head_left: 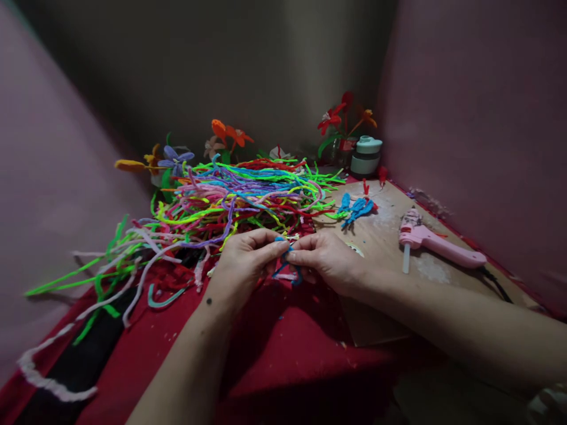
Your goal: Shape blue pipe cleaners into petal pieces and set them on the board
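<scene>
Between my two hands, above the red cloth, is a blue pipe cleaner [295, 276] with bent, dangling ends. My left hand [248, 257] pinches it between thumb and forefinger. Close beside it, my right hand [325, 260] pinches the same blue piece, the fingertips nearly meeting. Part of the piece is hidden behind my fingers. Just beyond my hands lies a big heap of coloured pipe cleaners [248, 198]. Several blue pipe cleaner petals [357, 208] rest on a brown board to the right.
A pink glue gun [447, 245] with a glue stick lies on the brown board [381, 260]. Pipe cleaner flowers [330, 121] and a pale green lidded container [367, 156] stand at the back. Walls close in left and right. Loose strands [57, 386] hang over the red cloth [274, 354].
</scene>
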Demonstrator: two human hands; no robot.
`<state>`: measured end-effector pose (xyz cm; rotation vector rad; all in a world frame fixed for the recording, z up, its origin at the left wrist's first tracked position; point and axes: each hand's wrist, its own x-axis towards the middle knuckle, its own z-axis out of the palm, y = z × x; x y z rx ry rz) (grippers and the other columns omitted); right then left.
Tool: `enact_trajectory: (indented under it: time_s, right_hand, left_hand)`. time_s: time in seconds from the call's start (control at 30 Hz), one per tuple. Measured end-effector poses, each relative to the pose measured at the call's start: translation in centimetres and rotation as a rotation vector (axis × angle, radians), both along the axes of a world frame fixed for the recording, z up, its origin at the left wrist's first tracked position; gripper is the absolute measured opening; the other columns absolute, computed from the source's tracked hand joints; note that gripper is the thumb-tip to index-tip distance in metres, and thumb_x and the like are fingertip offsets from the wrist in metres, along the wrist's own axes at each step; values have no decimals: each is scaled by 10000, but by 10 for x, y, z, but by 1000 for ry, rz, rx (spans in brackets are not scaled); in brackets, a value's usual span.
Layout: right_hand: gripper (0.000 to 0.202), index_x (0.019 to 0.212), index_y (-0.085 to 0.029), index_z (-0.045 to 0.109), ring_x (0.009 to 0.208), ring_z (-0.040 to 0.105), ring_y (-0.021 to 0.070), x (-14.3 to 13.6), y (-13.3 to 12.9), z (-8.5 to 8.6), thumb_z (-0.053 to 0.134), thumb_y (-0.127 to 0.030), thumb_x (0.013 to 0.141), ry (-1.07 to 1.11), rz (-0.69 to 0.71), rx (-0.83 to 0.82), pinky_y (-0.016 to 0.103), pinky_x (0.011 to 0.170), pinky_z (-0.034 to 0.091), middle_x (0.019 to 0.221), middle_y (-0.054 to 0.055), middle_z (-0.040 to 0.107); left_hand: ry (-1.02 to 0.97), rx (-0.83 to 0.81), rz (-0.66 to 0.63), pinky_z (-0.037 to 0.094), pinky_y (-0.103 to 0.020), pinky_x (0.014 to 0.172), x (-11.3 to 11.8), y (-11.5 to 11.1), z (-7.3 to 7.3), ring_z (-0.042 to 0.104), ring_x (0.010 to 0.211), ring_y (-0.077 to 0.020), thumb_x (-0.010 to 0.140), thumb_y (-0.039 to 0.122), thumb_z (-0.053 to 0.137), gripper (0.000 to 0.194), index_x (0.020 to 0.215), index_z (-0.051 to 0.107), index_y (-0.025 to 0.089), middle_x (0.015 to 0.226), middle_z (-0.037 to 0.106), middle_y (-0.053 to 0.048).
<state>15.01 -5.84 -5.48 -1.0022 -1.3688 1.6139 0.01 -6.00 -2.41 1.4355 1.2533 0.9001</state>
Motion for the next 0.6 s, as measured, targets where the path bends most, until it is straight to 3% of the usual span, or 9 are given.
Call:
enact_trajectory:
  time_s: [0.07, 0.17, 0.23, 0.4, 0.6]
  right_hand:
    - [194, 532, -146, 536, 321, 347, 50, 0, 1, -1, 588, -233, 697, 38, 20, -25, 209, 340, 216, 391, -51, 442]
    - [202, 517, -135, 533, 310, 348, 48, -1, 2, -3, 608, -234, 677, 103, 44, -93, 204, 319, 232, 418, -33, 481]
    - [196, 524, -127, 540, 316, 357, 43, -1, 3, -4, 630, -238, 658, 151, 69, -138, 196, 313, 255, 461, -17, 525]
    - [218, 578, -122, 568, 353, 403, 47, 0, 3, -1, 643, -293, 690, 191, 120, -101, 187, 329, 306, 526, -6, 566]
    - [225, 603, -131, 567, 352, 405, 44, 2, 5, 0, 648, -312, 709, 242, 62, -82, 175, 331, 314, 499, -26, 536]
  left_hand:
    - [33, 152, 78, 303, -189, 433, 3, -2, -3, 388, 447, -63, 690, 299, 636, 150, 688, 612, 151, 508, 482, 42]
    - [222, 559, 146, 380, -199, 558, 8, -6, -8, 479, 567, -85, 708, 224, 613, 77, 670, 641, 162, 606, 559, 13]
    - [294, 682, 169, 393, -203, 609, 10, -8, -9, 500, 610, -93, 710, 212, 611, 85, 649, 646, 164, 645, 585, 4]
    - [25, 286, 187, 369, -195, 491, 11, -3, -1, 432, 490, -76, 686, 293, 637, 153, 628, 615, 153, 535, 520, 42]
    - [67, 185, 138, 281, -166, 405, 7, 5, 13, 373, 435, -47, 695, 351, 633, 215, 647, 597, 144, 527, 507, 45]
